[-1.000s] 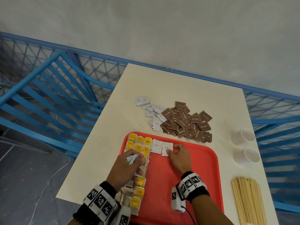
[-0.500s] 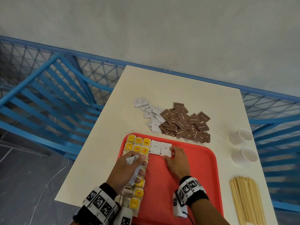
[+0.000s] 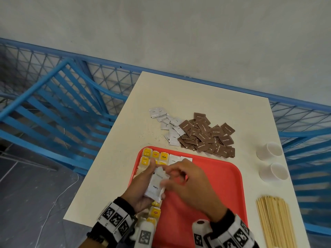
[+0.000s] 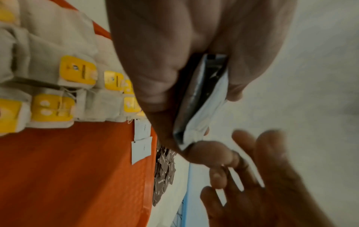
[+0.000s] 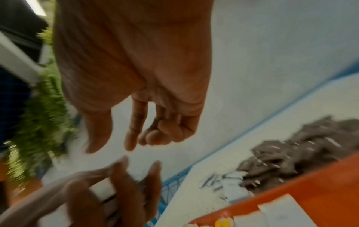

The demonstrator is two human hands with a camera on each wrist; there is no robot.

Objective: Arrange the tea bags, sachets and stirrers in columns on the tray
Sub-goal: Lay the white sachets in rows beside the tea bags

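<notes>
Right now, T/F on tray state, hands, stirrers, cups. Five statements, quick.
1. The left hand grips a stack of white coffee sachets. True.
2. The wooden stirrers already lie on the red tray. False: they lie on the table, right of the tray.
3. Yellow-tagged tea bags sit along the tray's left side. True.
4. The brown sachets are lined up in a column on the tray. False: they lie in a loose pile on the table beyond the tray.
5. The right hand holds a white cup. False: it reaches for the sachets in the left hand; both cups stand on the table.
</notes>
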